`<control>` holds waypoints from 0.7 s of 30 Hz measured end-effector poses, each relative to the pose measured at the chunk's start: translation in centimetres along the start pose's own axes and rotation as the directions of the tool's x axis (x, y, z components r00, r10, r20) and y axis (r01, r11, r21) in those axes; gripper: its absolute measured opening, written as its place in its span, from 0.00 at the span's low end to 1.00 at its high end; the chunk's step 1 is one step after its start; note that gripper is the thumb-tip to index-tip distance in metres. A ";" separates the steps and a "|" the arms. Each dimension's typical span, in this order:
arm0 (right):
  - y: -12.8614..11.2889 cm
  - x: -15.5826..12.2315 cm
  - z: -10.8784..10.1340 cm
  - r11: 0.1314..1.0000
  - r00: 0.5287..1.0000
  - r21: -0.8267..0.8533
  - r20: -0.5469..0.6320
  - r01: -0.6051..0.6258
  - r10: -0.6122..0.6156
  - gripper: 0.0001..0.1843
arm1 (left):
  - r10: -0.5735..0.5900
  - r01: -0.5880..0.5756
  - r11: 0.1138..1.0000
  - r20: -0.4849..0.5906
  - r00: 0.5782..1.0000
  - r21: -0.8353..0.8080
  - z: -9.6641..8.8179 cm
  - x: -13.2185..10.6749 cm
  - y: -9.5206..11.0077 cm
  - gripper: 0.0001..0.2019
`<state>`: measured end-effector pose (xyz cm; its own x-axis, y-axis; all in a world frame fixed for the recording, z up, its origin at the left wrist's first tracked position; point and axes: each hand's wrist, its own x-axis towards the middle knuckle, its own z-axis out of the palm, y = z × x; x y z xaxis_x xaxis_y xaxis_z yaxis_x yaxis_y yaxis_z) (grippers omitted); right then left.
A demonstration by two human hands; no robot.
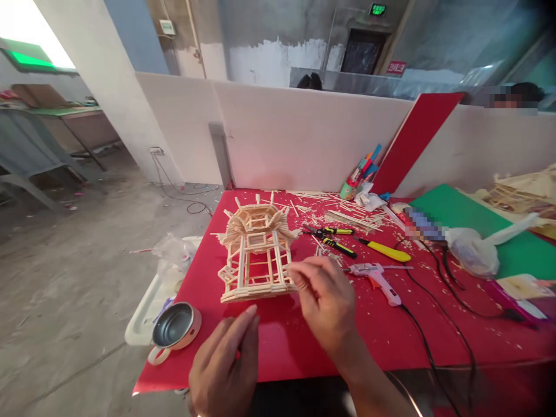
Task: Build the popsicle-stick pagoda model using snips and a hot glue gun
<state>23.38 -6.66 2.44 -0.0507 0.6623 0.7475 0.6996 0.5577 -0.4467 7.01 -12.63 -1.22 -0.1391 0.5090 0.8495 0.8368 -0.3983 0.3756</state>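
Observation:
A small pavilion model (pixel 257 252) built of thin wooden sticks stands on the red table top (pixel 391 330). My right hand (pixel 324 298) is beside its right lower corner, fingers curled and pinched close to the frame; whether a stick is between them I cannot make out. My left hand (pixel 226 368) hovers near the table's front edge, below the model, fingers held together and bent, touching nothing I can see.
A white glue gun (pixel 377 278) with a black cord, yellow-handled pliers (pixel 332 237) and a yellow cutter (pixel 384 249) lie right of the model among loose sticks (pixel 347 217). A metal cup (pixel 174 327) sits at the front left corner. A green mat (pixel 478 226) lies far right.

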 end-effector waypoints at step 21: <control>11.5 -0.7 -2.4 0.777 0.772 -0.467 0.264 -0.422 0.578 0.13 | 0.032 0.216 0.924 0.626 0.779 -0.316 4.2 -1.4 3.0 0.09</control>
<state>33.20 -1.88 -2.04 0.1770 0.9659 0.1887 0.8978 -0.0799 -0.4331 11.88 -11.37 -2.88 0.2495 0.8616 0.4421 0.5753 -0.4991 0.6480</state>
